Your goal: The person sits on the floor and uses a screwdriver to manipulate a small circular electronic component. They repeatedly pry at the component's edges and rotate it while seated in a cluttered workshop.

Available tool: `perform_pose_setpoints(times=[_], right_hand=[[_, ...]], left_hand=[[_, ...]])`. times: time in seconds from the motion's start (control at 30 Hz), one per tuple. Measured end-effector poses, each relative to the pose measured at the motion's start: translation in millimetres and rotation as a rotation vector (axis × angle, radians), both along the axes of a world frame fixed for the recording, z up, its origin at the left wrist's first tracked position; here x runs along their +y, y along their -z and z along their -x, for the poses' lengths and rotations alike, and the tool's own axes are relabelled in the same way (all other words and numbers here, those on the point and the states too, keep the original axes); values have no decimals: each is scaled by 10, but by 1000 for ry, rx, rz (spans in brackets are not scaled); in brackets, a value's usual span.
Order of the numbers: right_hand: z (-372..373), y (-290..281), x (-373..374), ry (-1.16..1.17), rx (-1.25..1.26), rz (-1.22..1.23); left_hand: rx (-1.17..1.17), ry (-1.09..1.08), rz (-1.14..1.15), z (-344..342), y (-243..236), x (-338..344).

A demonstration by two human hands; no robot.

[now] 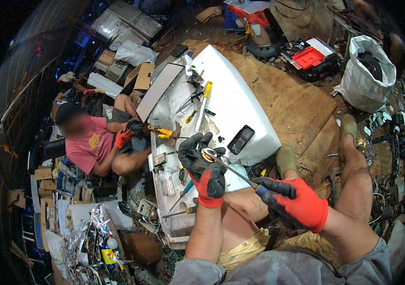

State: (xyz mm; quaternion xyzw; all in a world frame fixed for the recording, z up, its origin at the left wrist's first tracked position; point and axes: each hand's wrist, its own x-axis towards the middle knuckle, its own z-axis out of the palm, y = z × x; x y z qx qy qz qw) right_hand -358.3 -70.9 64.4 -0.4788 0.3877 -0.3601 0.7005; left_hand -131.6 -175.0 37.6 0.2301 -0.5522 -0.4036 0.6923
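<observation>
My left hand (201, 166), in a red and black work glove, is closed around a small round part (209, 154) with a pale rim and a coppery middle. My right hand (297, 202), gloved alike, grips the dark blue handle of a screwdriver (240, 176). The screwdriver's long shaft slants up and left, its tip at the round part; whether it touches is too small to tell. Behind them, a black rectangular casing (241, 139) lies on a big white panel-like work surface (240, 99). A yellow-handled tool (207, 90) lies further back on it.
A co-worker in a pink shirt (90, 142) sits at the left, gloved hands near a yellow and black tool (160, 130). Screwdrivers and small parts lie in the surface's near tray (166, 209). A white sack (361, 90) and red box (309, 58) stand far right. Scrap heaps surround us.
</observation>
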Motion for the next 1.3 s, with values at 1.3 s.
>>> perform_pose_setpoints(times=[1.3], right_hand=[[-137,-161,-432,282,-61,32]], left_hand=[[-426,199,136,292,126,224]])
